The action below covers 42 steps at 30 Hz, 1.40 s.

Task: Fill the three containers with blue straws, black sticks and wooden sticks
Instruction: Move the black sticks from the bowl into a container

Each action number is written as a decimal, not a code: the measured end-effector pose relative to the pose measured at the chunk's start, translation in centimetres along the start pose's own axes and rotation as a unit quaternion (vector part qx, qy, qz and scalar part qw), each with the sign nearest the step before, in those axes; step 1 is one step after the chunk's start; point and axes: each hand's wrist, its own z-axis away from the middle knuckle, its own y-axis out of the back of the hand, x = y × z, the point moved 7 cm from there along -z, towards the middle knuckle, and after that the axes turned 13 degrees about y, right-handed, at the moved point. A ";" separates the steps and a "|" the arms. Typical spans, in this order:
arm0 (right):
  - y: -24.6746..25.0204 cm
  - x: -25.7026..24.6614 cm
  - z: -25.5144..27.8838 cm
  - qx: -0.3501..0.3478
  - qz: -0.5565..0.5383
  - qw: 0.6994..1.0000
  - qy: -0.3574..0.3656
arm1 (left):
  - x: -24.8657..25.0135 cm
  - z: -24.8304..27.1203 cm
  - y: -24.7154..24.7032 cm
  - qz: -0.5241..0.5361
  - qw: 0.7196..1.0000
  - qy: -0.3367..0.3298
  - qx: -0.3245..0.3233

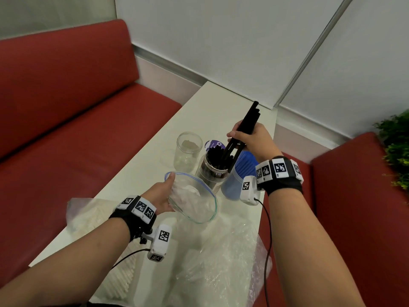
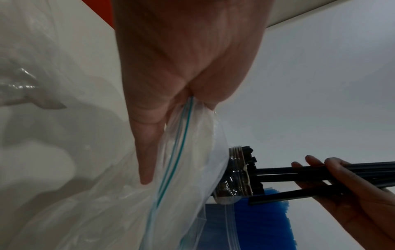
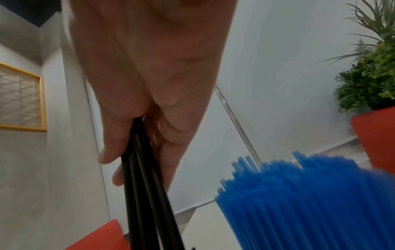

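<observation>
Gripping a bundle of black sticks (image 1: 247, 124), the right hand (image 1: 254, 138) holds them tilted over the middle jar (image 1: 212, 171), their lower ends among the black sticks already standing in it. Three clear containers stand on the white table (image 1: 208, 107): an empty jar (image 1: 188, 151) at the far left, the middle jar, and a container of blue straws (image 1: 241, 173) just beside it on the right. A purple label (image 1: 214, 145) shows behind the middle jar; its white writing is too small to read.

The left hand (image 1: 161, 196) pinches the rim of one clear zip bag (image 1: 194, 200), thumb on top, holding its mouth wide. More clear plastic (image 1: 221, 251) lies crumpled on the near table.

Only the left wrist view shows the bag's teal zip line (image 2: 181, 135) running out from between thumb and fingers, and the jar's threaded neck (image 2: 237, 162). Only the right wrist view shows a framed panel (image 3: 21, 98) on the wall and the straw tips (image 3: 299, 194) close up. A green plant (image 1: 396, 149) shows at right beside the red bench (image 1: 66, 107).
</observation>
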 end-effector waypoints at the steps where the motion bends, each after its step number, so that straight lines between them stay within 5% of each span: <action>1: -0.2 0.5 0.2 0.002 0.007 1.000 -0.003 | 0.0 0.0 0.1 0.001 1.000 0.002 0.000; 11: 0.3 0.6 -0.9 0.051 0.025 0.998 -0.001 | -1.0 -0.9 -0.1 -0.004 1.000 0.011 0.001; 21: -3.2 6.3 0.7 -0.006 0.101 0.991 -0.082 | -1.0 -0.7 0.1 -0.001 1.000 0.008 0.001; 28: -0.2 2.5 -0.2 0.093 0.045 0.994 -0.021 | -1.2 -0.7 -0.1 -0.002 1.000 0.012 0.005; 36: 0.2 0.2 -0.7 0.124 -0.005 0.991 0.040 | -1.3 -0.3 0.0 -0.002 1.000 0.012 0.002; 42: -2.7 3.6 1.0 0.097 0.022 0.995 0.008 | -1.4 -0.3 0.2 0.003 1.000 0.013 0.005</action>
